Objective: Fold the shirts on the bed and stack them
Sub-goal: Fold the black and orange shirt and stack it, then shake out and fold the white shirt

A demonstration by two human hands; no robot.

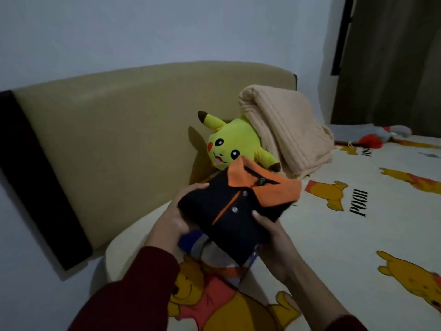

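A folded black polo shirt point(222, 211) with an orange collar is held between both hands, above the bed. My left hand point(177, 218) grips its left edge, thumb on top. My right hand point(270, 235) grips its lower right edge, thumb on top. Directly under it lies a folded blue, grey and orange striped shirt point(214, 256) on the bed sheet point(358, 247), partly hidden by the black shirt.
A yellow plush toy point(229, 144) leans on the beige headboard point(119, 130) just behind the shirts. A folded peach blanket point(286, 130) lies to its right. A grey and red item point(372, 137) lies at the far right edge, near a dark curtain.
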